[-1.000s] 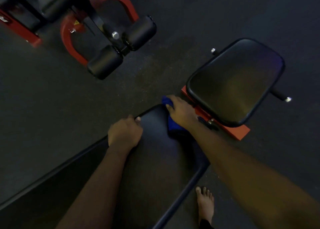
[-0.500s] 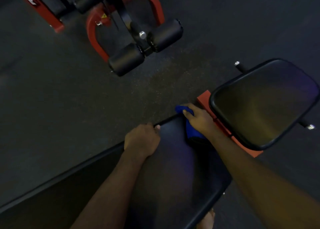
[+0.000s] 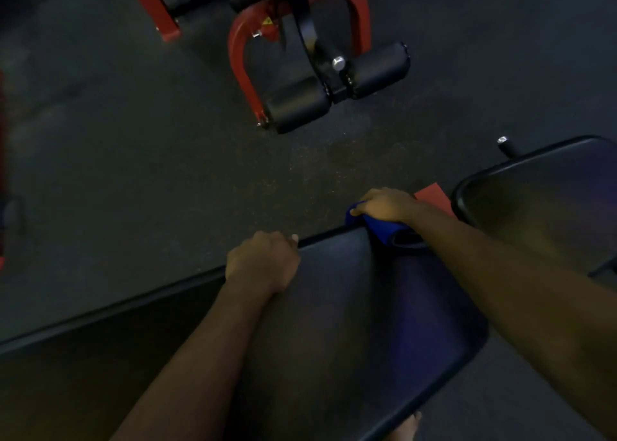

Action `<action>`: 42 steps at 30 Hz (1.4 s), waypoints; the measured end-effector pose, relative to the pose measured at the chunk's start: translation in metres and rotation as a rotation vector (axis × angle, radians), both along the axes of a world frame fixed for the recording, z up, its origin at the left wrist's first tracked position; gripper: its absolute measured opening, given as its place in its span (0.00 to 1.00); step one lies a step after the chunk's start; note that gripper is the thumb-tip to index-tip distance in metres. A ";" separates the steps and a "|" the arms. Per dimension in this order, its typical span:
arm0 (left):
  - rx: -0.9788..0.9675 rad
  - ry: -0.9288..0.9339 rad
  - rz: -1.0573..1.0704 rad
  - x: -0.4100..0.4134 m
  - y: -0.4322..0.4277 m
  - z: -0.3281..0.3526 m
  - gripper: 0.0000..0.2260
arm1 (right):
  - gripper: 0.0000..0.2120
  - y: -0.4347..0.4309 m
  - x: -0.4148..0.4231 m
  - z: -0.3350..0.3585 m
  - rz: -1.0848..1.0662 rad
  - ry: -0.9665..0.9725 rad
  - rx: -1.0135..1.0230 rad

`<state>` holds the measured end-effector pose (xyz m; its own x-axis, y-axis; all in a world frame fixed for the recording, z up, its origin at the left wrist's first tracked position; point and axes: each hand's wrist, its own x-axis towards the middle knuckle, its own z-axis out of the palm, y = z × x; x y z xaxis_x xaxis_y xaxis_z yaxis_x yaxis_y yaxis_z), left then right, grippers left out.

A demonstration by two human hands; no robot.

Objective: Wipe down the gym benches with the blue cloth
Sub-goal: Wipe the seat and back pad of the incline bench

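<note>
At the far right corner of the near bench (image 3: 350,307), the blue cloth (image 3: 377,228) lies bunched over the edge of the black pad, with one fold pushed past the rim toward the floor (image 3: 133,173). The right hand (image 3: 387,205) sits on top of it, fingers curled down over the bunch and gripping it against the pad.

Further left along the same far edge, the left hand (image 3: 263,262) grips the rim of the bench. Its fingers are bent over the edge and mostly hidden, while the thumb lies along the top with its pale nail showing. Both forearms reach in from the near side across the pad.

Just right of the cloth, a second black pad (image 3: 541,200) fills the right side. A red plate (image 3: 432,195) shows between it and the right hand, and a chrome-tipped peg (image 3: 502,140) juts out at its far side. A bare foot (image 3: 405,427) shows at the near edge, beside the bench.

Farther off across the dark floor stands a red-framed machine (image 3: 242,60) — two black padded rollers (image 3: 298,105) sit side by side at its near end.
</note>
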<state>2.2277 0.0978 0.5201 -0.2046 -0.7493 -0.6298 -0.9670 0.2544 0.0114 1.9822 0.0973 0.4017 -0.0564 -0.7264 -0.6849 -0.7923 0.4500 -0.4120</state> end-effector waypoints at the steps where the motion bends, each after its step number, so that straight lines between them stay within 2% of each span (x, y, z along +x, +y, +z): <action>1: -0.005 0.007 -0.003 0.006 0.000 0.003 0.23 | 0.24 -0.004 0.012 0.003 0.016 0.017 0.009; 6: -0.061 -0.002 0.026 0.049 0.000 0.026 0.23 | 0.22 -0.004 0.077 0.037 0.060 0.038 -0.109; 11: -0.118 -0.048 0.040 0.098 0.006 0.055 0.23 | 0.19 0.018 0.153 0.081 0.163 -0.070 -0.341; 13: -0.130 -0.047 0.054 0.114 0.006 0.066 0.24 | 0.21 0.024 0.144 0.085 0.145 -0.097 -0.328; 16: -0.155 -0.035 0.084 0.142 0.005 0.080 0.23 | 0.29 0.018 0.124 0.080 0.019 0.060 -0.157; 18: -0.171 -0.017 0.090 0.161 0.004 0.091 0.23 | 0.30 0.013 0.137 0.081 -0.045 0.103 -0.100; 20: -0.170 -0.002 0.107 0.175 0.006 0.100 0.22 | 0.27 0.009 0.166 0.093 -0.022 0.074 -0.150; 25: -0.188 -0.042 0.178 0.233 0.003 0.136 0.22 | 0.22 0.003 0.304 0.151 0.176 -0.010 -0.379; 27: -0.183 -0.046 0.202 0.246 0.005 0.146 0.22 | 0.21 0.012 0.325 0.163 0.215 -0.085 -0.448; 30: -0.184 -0.033 0.212 0.265 0.008 0.160 0.22 | 0.17 0.016 0.291 0.156 0.167 -0.122 -0.353; 32: -0.219 -0.015 0.214 0.274 0.011 0.165 0.22 | 0.18 0.013 0.263 0.149 0.076 -0.008 -0.254; 34: -0.256 -0.001 0.210 0.293 0.014 0.175 0.22 | 0.22 0.004 0.272 0.150 0.062 0.087 -0.211; 39: -0.377 0.020 0.246 0.348 0.020 0.187 0.20 | 0.22 -0.007 0.360 0.183 0.156 0.038 -0.316; 42: -0.414 0.094 0.326 0.377 0.022 0.194 0.21 | 0.21 -0.006 0.412 0.210 0.199 0.009 -0.407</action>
